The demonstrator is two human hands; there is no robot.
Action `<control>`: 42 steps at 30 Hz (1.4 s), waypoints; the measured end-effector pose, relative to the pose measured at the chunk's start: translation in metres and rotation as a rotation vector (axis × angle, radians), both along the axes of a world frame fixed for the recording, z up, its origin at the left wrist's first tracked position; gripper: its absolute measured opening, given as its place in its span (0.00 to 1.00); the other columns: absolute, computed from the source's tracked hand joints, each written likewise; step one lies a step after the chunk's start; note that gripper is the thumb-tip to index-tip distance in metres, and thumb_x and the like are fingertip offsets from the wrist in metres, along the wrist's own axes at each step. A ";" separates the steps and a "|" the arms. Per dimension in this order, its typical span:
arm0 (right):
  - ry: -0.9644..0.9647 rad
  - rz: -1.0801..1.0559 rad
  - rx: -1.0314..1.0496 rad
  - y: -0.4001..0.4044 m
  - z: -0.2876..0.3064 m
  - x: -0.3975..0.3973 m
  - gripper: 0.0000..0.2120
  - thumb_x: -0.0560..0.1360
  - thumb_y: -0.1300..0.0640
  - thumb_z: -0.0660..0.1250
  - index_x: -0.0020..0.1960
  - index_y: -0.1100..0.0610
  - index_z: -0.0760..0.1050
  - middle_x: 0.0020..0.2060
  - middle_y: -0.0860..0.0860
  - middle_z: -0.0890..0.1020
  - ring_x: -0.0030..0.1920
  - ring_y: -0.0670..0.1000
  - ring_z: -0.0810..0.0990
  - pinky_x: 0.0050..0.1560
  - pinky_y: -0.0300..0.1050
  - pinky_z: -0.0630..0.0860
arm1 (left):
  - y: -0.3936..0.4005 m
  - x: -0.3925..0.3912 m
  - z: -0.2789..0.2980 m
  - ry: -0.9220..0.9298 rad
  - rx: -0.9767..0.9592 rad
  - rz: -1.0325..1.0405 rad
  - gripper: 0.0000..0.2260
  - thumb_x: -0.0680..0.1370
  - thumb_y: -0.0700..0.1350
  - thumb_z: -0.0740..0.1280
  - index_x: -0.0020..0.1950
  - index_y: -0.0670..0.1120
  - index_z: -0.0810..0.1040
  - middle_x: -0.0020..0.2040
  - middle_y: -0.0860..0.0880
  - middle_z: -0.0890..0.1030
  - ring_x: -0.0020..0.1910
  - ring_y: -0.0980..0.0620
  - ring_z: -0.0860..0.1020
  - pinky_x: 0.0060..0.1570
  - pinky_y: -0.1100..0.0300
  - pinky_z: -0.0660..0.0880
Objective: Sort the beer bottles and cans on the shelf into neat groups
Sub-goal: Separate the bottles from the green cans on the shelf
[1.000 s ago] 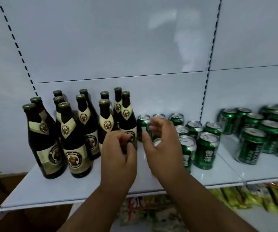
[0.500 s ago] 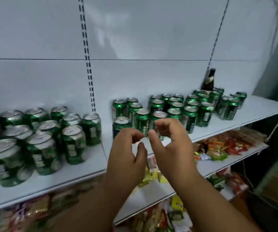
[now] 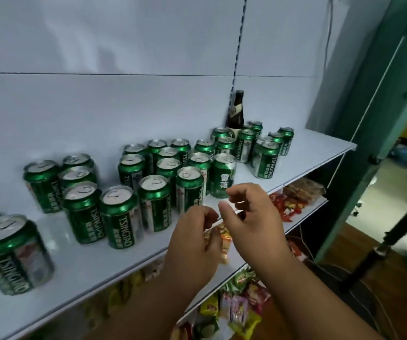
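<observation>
White shelf point(image 3: 320, 148), front edge running just under the hands. Green cans point(image 3: 121, 217) upright in loose clusters left of and beyond the left hand point(image 3: 192, 241). One dark bottle point(image 3: 235, 111) far beyond the right hand point(image 3: 254, 217), at the back wall, cans around it.

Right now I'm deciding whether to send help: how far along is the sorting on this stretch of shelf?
Done: little. The green cans stand upright on the shelf but in loose, uneven clusters. In hand: nothing; the left hand and right hand hover in front of the shelf, fingers loosely curled, touching no can. Left: one dark bottle stands at the back among the cans and needs moving out; the cans need tidying.
</observation>
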State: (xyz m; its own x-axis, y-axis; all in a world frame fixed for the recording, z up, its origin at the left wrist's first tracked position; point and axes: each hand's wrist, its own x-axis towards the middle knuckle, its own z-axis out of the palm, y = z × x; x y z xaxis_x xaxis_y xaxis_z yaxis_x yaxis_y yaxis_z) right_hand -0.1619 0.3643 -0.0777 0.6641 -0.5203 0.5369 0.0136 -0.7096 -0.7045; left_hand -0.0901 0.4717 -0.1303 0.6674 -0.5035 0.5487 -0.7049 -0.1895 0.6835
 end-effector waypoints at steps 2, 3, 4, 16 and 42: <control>0.059 -0.037 -0.035 -0.032 0.005 0.008 0.10 0.75 0.53 0.71 0.53 0.44 0.72 0.49 0.43 0.76 0.50 0.40 0.75 0.50 0.45 0.77 | -0.032 0.007 0.001 0.044 -0.014 -0.039 0.09 0.76 0.41 0.66 0.53 0.52 0.72 0.49 0.57 0.74 0.52 0.63 0.73 0.47 0.75 0.67; 0.097 -0.047 -0.056 -0.048 0.009 0.013 0.11 0.75 0.53 0.70 0.54 0.45 0.72 0.50 0.43 0.76 0.50 0.40 0.75 0.52 0.44 0.76 | -0.047 0.009 0.002 0.079 -0.026 -0.047 0.11 0.76 0.40 0.66 0.54 0.53 0.71 0.51 0.58 0.73 0.54 0.64 0.72 0.48 0.76 0.67; 0.134 -0.048 -0.080 -0.065 0.013 0.020 0.12 0.76 0.53 0.70 0.57 0.45 0.73 0.52 0.43 0.75 0.50 0.39 0.74 0.53 0.44 0.76 | -0.062 0.011 0.003 0.112 -0.036 -0.048 0.13 0.77 0.40 0.67 0.55 0.54 0.70 0.52 0.58 0.72 0.55 0.65 0.71 0.49 0.77 0.66; 0.216 0.322 -0.100 -0.168 -0.012 0.122 0.15 0.73 0.46 0.72 0.52 0.49 0.68 0.47 0.47 0.75 0.46 0.47 0.74 0.43 0.42 0.72 | -0.159 0.028 -0.021 0.198 0.074 0.307 0.14 0.77 0.42 0.68 0.61 0.51 0.71 0.54 0.55 0.69 0.55 0.57 0.69 0.54 0.62 0.68; 0.099 1.000 0.057 -0.054 0.018 0.031 0.17 0.75 0.36 0.59 0.52 0.47 0.75 0.47 0.45 0.78 0.48 0.45 0.78 0.50 0.52 0.77 | -0.046 -0.108 0.029 0.094 0.065 1.002 0.32 0.64 0.57 0.76 0.65 0.57 0.68 0.53 0.59 0.80 0.48 0.58 0.80 0.44 0.55 0.79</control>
